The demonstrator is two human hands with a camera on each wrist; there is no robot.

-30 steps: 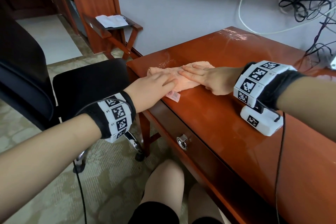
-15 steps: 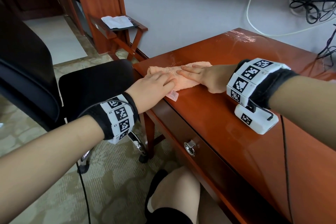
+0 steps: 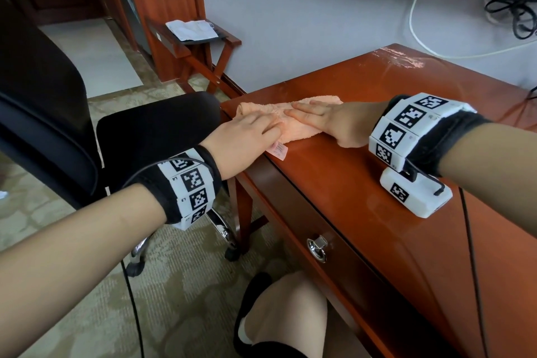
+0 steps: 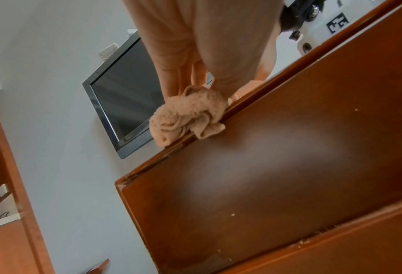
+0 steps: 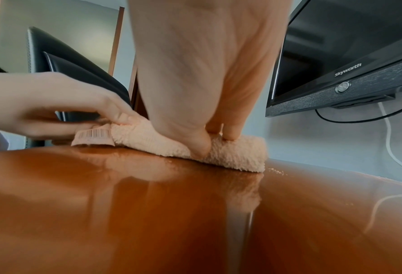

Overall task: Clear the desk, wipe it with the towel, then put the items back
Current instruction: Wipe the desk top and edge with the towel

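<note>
- Both hands lie on a peach towel near the far left corner of the tabletop.
- The left hand rests palm down on the towel's left, near end, fingers fairly straight and close together, reaching in from over the tabletop's left edge.
- The right wrist view shows the left hand's fingertips pressing the towel's top just above its white barcode label, the thumb tucked below.
- The right hand lies flat on the towel's right part, fingers straight and pointing left, the heel of the hand on the wood.
- From the right wrist, its thumb and fingertips press down into the cloth; neither hand wraps around it.
- The towel is folded into a thick strip, one bunched end hanging slightly over the tabletop's edge in the left wrist view.
- The wood beside the towel shines wet.
- A black office chair stands just left of the tabletop.
- A dark screen hangs on the wall behind.
- A drawer with a metal pull sits in the front.
</note>
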